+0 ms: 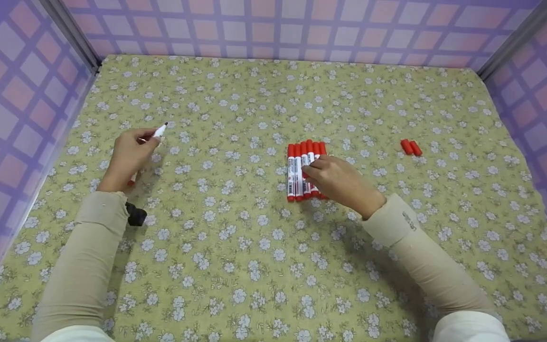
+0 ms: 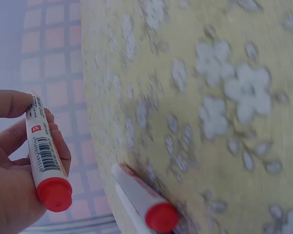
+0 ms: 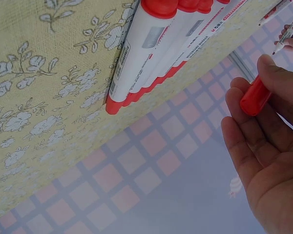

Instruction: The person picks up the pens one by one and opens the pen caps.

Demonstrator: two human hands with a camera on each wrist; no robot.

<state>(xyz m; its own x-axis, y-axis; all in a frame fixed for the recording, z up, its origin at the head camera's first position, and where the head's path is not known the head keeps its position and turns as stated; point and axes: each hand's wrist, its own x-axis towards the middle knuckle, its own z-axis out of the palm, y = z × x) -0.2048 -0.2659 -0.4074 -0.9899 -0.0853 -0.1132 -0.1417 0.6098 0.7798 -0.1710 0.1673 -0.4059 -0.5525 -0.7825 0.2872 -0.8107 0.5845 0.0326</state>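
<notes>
My left hand (image 1: 128, 154) is at the left, above the cloth. It pinches a white uncapped whiteboard marker (image 1: 160, 130), dark tip pointing up and away; the left wrist view shows its red end. Below that hand lie a white marker with a red end (image 2: 141, 195) and, partly hidden, another white one. My right hand (image 1: 342, 183) hovers over a row of capped red-and-white markers (image 1: 295, 173) in the middle. In the right wrist view, its thumb and fingers pinch a loose red marker cap (image 3: 256, 96), apart from the row.
Two red caps (image 1: 411, 147) lie side by side on the right part of the flowered tablecloth (image 1: 254, 237). Checked purple-and-pink panels (image 1: 292, 33) enclose the back and both sides. A small black object (image 1: 136, 214) shows by the left wrist.
</notes>
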